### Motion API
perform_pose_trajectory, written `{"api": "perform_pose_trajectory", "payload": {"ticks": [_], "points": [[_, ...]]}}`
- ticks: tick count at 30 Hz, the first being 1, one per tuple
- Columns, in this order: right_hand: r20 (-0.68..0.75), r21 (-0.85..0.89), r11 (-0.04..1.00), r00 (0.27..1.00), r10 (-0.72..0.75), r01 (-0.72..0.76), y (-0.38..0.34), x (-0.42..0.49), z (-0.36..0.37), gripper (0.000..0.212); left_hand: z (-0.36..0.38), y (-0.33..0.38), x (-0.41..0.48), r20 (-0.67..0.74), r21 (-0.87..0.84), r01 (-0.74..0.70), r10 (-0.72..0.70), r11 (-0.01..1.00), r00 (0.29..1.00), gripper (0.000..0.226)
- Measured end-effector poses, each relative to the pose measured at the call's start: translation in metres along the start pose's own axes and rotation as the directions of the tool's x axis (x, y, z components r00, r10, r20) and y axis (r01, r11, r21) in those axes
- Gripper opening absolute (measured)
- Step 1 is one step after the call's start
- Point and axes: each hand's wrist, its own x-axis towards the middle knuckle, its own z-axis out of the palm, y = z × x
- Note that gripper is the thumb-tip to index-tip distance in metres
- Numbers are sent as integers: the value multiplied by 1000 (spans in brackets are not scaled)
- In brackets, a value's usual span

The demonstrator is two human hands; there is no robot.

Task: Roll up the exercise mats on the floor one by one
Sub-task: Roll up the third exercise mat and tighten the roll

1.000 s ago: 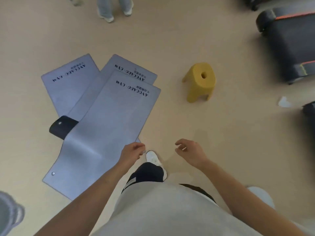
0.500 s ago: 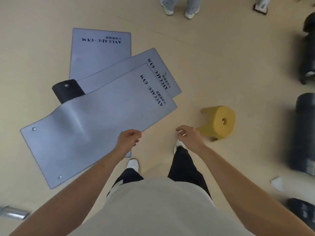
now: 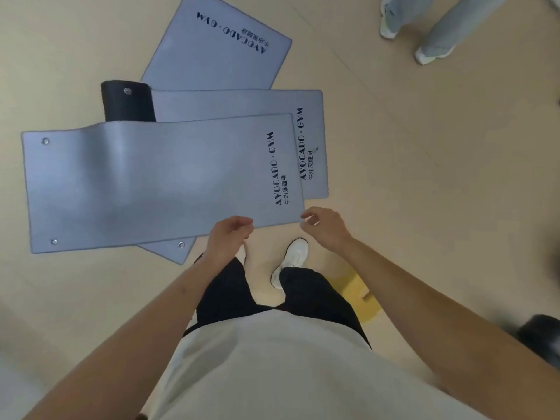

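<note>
both hands — left hand [image 3: 231, 234], right hand [image 3: 324, 227] — loosely curled, empty, now nearer the top mat [image 3: 157, 180].

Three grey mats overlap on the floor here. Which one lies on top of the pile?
The mat nearest the person, running left to right. Its whole surface shows, and it covers part of the middle mat; the far mat lies under that one.
</note>
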Motion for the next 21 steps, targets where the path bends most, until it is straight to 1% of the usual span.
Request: {"api": "perform_pose_trajectory", "payload": {"ticks": [3, 6, 8, 9, 11, 12, 15, 17, 19, 21], "points": [[32, -39, 999, 999, 7, -5, 4, 56, -38, 25, 30, 22, 38, 0, -22, -1, 1, 1000, 1000, 12], [23, -60, 998, 1000, 11, -10, 20, 131, -60, 23, 63, 29, 108, 27, -27, -3, 3, 1000, 1000, 9], [8, -78, 997, 1000, 20, -19, 38, 186, -66, 25, 83, 25, 163, -3, -45, 14, -14, 999, 1000, 9], [3, -89, 996, 1000, 27, -27, 49, 216, -68, 26, 94, 21, 191, -29, -55, 32, -34, 998, 999, 13], [13, -112, 993, 999, 37, -36, 75, 278, -69, 28, 119, 7, 249, -91, -81, 76, -83, 994, 992, 29], [28, -125, 992, 999, 36, -32, 89, 309, -67, 29, 133, -1, 276, -117, -104, 97, -109, 990, 987, 32], [90, -173, 985, 996, 12, 3, 136, 404, -58, 33, 185, -29, 355, -175, -136, 126, -149, 983, 973, 27], [160, -207, 978, 987, 21, 12, 170, 469, -47, 33, 222, -51, 411, -239, -137, 143, -173, 980, 956, 28], [211, -224, 974, 977, 31, 18, 209, 529, -32, 31, 259, -79, 465, -291, -95, 156, -177, 983, 940, 32], [267, -219, 975, 963, 27, 33, 243, 580, -15, 32, 295, -112, 511, -340, 17, 182, -165, 983, 926, 42]]}}
